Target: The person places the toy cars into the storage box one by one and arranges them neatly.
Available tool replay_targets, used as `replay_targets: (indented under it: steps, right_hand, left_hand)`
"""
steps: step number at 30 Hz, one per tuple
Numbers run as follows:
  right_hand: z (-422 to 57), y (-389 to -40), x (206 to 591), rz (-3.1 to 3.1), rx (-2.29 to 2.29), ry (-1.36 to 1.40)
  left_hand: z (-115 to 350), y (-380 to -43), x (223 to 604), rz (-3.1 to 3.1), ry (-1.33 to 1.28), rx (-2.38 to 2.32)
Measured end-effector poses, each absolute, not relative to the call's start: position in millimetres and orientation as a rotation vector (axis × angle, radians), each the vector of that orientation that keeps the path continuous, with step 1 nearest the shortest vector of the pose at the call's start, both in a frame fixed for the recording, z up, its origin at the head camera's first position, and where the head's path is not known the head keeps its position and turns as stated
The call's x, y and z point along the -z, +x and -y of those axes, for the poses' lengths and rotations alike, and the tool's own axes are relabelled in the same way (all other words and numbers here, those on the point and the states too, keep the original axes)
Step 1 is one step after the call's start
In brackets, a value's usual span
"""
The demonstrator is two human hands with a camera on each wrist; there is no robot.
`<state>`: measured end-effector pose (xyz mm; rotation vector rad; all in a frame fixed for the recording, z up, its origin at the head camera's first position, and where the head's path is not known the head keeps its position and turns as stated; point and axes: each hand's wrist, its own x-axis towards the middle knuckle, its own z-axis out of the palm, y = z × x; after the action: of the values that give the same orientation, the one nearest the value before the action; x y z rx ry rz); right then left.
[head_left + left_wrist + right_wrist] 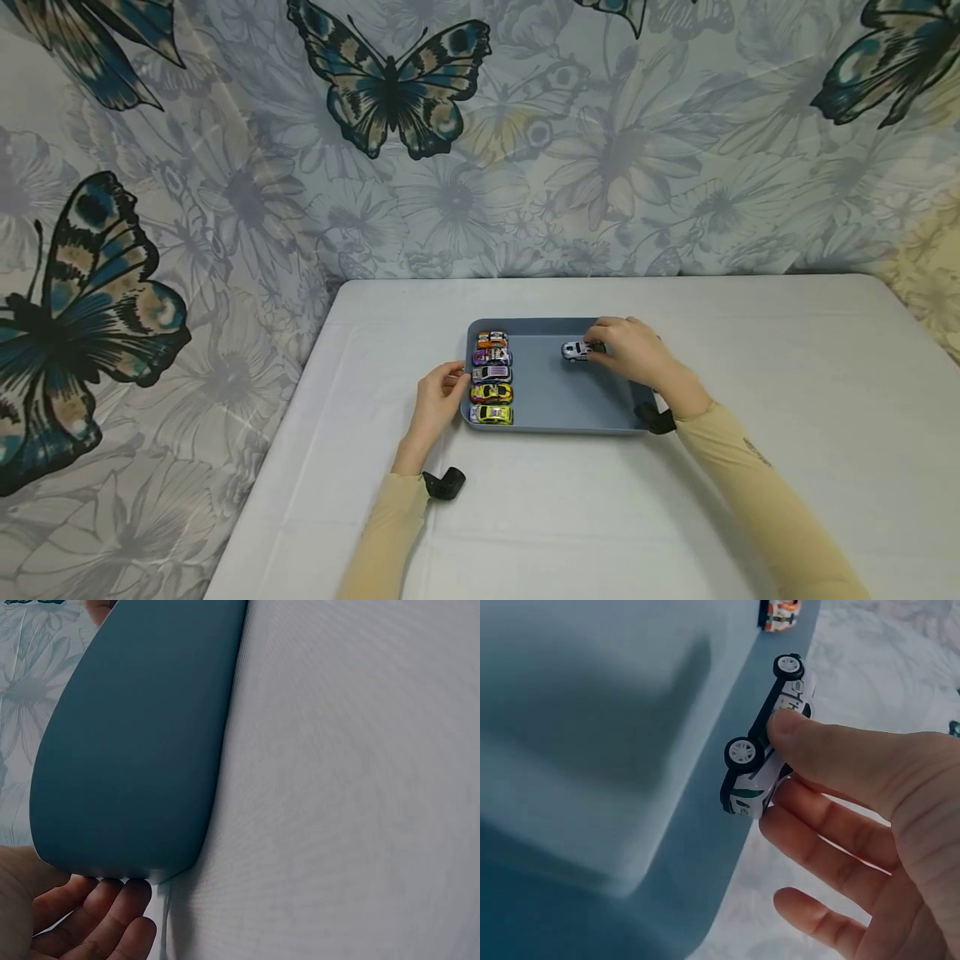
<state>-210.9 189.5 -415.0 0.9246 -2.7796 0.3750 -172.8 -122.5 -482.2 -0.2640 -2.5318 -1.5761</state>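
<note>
My right hand (637, 354) pinches a white toy car (574, 351) between thumb and fingers, over the far right part of a blue-grey tray (543, 404). In the right wrist view the white car (763, 782) is tilted, its wheels facing the tray, with green and black markings on its side. My left hand (435, 406) grips the tray's left edge; the left wrist view shows its curled fingers (124, 907) against the outer wall. Along the tray's left side stand several toy cars in a column: an orange one (492, 339) farthest back, a yellow-green one (491, 414) nearest.
The tray lies on a table with a white cloth (570, 517). Behind the table and on the left hangs fabric (457, 200) printed with butterflies and flowers. Black wrist cameras, the left one (446, 484) among them, stick out beside both wrists.
</note>
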Motion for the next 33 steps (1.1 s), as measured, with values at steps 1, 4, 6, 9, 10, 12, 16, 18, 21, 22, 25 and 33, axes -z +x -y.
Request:
replay_targets:
  steps: [1, 4, 6, 9, 10, 12, 16, 18, 21, 22, 25, 33]
  right_hand:
    - [-187.0, -212.6, 414.9, 2.783, -0.375, 0.936]
    - [-180.1, -218.2, 415.7, 2.792, -0.373, 0.963]
    - [-175.6, -222.1, 416.6, 2.797, -0.366, 0.976]
    - [-169.2, -227.7, 418.8, 2.805, -0.354, 0.988]
    - [-167.0, -229.4, 419.6, 2.807, -0.352, 0.993]
    - [-162.7, -232.0, 420.7, 2.806, -0.356, 1.001]
    - [-154.2, -236.3, 422.8, 2.815, -0.349, 0.996]
    - [-150.0, -238.3, 423.7, 2.817, -0.342, 0.988]
    - [-143.7, -241.5, 425.3, 2.822, -0.327, 0.965]
    - [-141.8, -242.7, 425.9, 2.827, -0.322, 0.960]
    - [-136.7, -245.9, 427.6, 2.844, -0.297, 0.940]
    - [-126.5, -250.7, 432.9, 2.857, -0.243, 0.896]
  left_hand:
    - [122.7, -172.9, 482.2, 2.534, -0.265, 1.576]
    - [123.2, -173.3, 482.3, 2.538, -0.263, 1.574]
    - [123.5, -173.5, 482.8, 2.541, -0.262, 1.569]
    - [123.5, -174.1, 483.8, 2.543, -0.258, 1.569]
    - [123.4, -174.1, 484.1, 2.545, -0.259, 1.566]
    - [122.7, -174.3, 484.9, 2.545, -0.252, 1.567]
    - [121.9, -174.3, 485.2, 2.551, -0.247, 1.553]
    - [121.9, -174.4, 485.3, 2.549, -0.249, 1.548]
    - [122.1, -174.8, 485.2, 2.544, -0.254, 1.547]
    - [122.2, -175.0, 485.3, 2.542, -0.256, 1.549]
    - [122.1, -175.0, 484.8, 2.545, -0.256, 1.551]
    - [122.1, -174.2, 484.8, 2.543, -0.259, 1.556]
